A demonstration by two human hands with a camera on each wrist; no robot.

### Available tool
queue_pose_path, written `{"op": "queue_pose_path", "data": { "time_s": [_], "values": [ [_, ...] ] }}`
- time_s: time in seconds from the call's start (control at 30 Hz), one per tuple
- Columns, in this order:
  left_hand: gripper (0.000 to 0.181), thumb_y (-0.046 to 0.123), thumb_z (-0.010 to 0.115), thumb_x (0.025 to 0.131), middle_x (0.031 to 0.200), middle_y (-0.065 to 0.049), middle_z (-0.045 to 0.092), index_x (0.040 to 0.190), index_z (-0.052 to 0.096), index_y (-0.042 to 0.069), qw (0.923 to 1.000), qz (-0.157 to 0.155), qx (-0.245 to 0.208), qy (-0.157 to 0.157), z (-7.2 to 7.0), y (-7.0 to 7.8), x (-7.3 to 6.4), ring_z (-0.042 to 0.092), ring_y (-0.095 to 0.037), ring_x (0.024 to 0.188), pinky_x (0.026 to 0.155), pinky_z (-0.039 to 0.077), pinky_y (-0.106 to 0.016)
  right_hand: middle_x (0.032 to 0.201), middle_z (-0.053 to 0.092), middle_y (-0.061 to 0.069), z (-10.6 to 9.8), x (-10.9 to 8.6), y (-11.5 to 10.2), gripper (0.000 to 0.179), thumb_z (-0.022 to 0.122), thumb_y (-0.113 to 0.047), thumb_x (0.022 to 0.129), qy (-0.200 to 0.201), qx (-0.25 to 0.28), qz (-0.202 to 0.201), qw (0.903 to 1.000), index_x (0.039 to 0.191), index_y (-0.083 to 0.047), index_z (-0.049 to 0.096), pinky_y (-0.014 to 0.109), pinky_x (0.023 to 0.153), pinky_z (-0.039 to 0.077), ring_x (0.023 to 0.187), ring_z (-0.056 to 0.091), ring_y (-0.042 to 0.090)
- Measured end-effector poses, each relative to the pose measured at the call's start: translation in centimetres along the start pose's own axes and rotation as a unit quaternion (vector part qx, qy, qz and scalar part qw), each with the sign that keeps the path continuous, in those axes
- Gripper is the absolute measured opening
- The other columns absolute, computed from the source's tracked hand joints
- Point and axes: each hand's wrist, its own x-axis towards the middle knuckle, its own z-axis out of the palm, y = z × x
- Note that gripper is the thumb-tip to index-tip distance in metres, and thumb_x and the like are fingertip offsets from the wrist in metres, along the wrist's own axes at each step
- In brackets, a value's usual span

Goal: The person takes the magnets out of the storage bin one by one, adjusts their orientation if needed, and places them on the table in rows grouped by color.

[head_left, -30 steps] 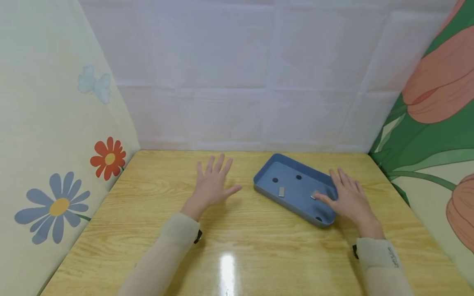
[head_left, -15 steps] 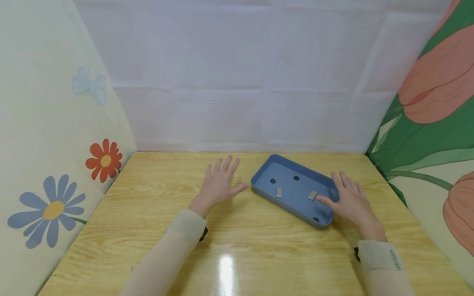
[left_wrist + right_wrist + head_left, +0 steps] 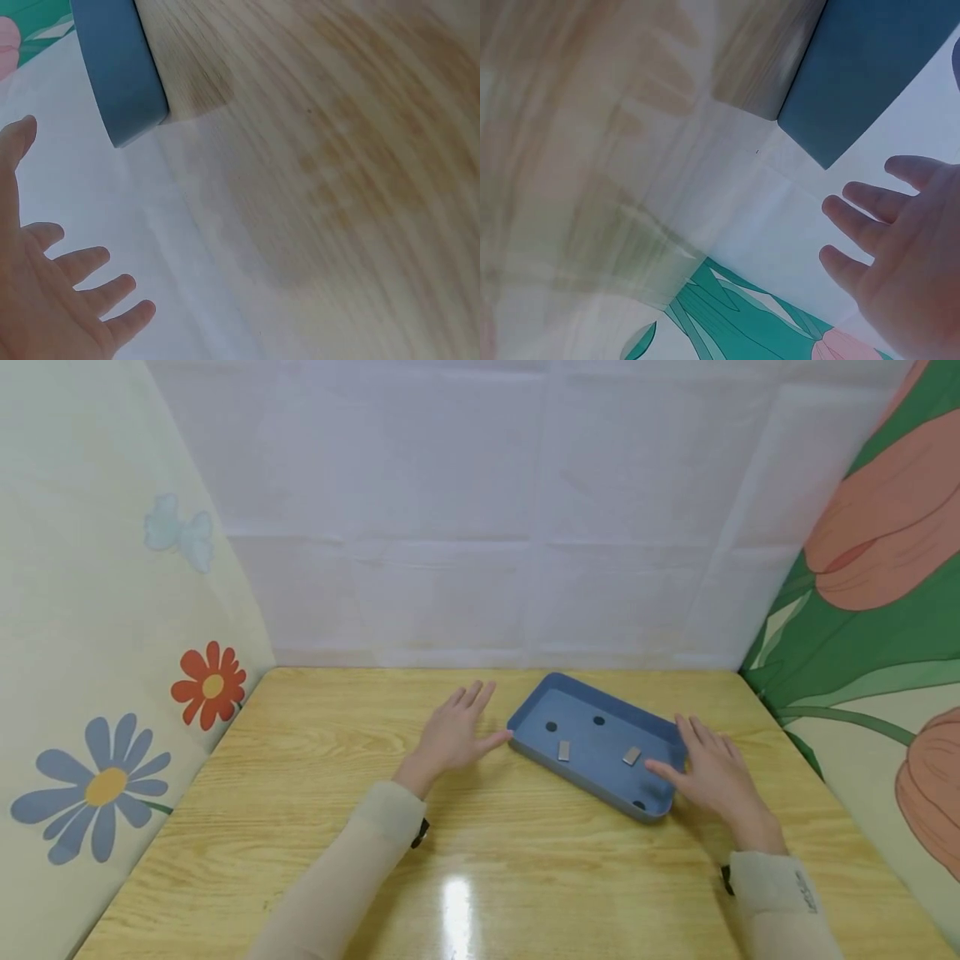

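Okay, your left hand [image 3: 450, 737] and right hand [image 3: 711, 774] are both spread loose, holding nothing. The blue tray [image 3: 597, 758] sits at left hand's 3 o'clock; wrist views show finger gaps to it, only head view shows two grey pieces [image 3: 564, 751] inside.

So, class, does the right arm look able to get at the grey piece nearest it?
Probably yes: the right grip looks open, its thumb near that piece in the head view, and the tray has no lid. Nothing seems in the way.
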Motion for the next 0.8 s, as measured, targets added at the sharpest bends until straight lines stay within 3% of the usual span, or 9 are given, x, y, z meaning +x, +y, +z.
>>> {"op": "queue_pose_path", "data": {
  "time_s": [0.27, 0.8],
  "values": [
    [0.091, 0.066, 0.054, 0.098, 0.171, -0.012, 0.024, 0.167, 0.016, 0.021, 0.9999, 0.007, -0.014, -0.007, 0.5, 0.3, 0.5, 0.031, -0.041, 0.156, 0.125, 0.03, -0.059, 0.164, 0.018, 0.039, 0.1, -0.4, 0.1, 0.11, 0.053, -0.072, 0.096, -0.012, -0.008, 0.007, 0.9999, 0.163, 0.004, 0.011, 0.075, 0.121, 0.013, 0.149, 0.021, 0.058],
    [0.087, 0.061, 0.057, 0.1, 0.17, -0.009, 0.029, 0.167, 0.017, 0.022, 0.9954, 0.005, -0.088, -0.036, 1.7, 0.7, 1.1, 0.031, -0.033, 0.157, 0.128, 0.029, -0.054, 0.159, 0.025, 0.042, 0.5, -1.1, 0.1, 0.112, 0.059, -0.067, 0.095, -0.024, -0.006, 0.006, 0.9997, 0.158, 0.015, 0.017, 0.074, 0.121, 0.014, 0.146, 0.027, 0.06]
  ]
}}
